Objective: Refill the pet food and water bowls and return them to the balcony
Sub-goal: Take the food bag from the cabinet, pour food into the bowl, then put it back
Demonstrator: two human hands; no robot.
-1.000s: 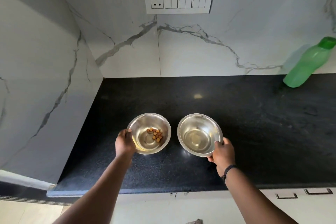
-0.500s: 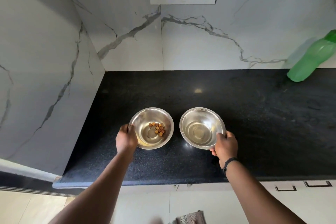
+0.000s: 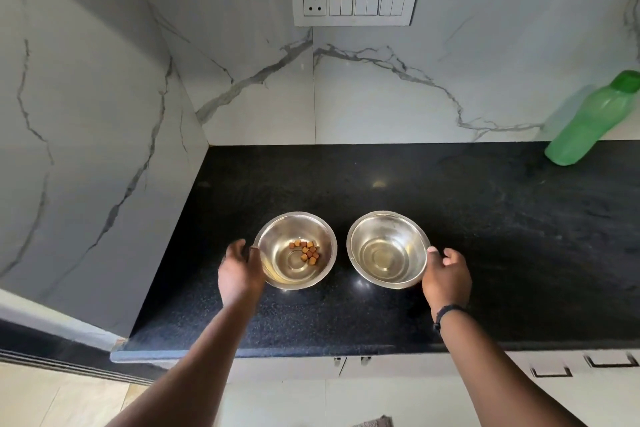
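Observation:
Two steel bowls stand side by side on the black counter (image 3: 485, 218). The food bowl (image 3: 277, 274) on the left holds several brown kibble pieces (image 3: 306, 251). The water bowl (image 3: 388, 250) on the right holds a little clear water. My left hand (image 3: 240, 270) grips the left rim of the food bowl, thumb along the edge. My right hand (image 3: 446, 276) sits at the right side of the water bowl. Its fingers are loose and apart, and only the thumb tip is at the rim.
A green plastic bottle (image 3: 588, 121) stands at the back right against the marble wall. A switch panel (image 3: 355, 1) is on the back wall. A marble side wall closes the counter's left end. Cabinet handles (image 3: 550, 371) show below the front edge.
Both bowls moved slightly forward and came down onto the counter. My right hand's fingers have loosened from the water bowl. The camera view shifted a little.

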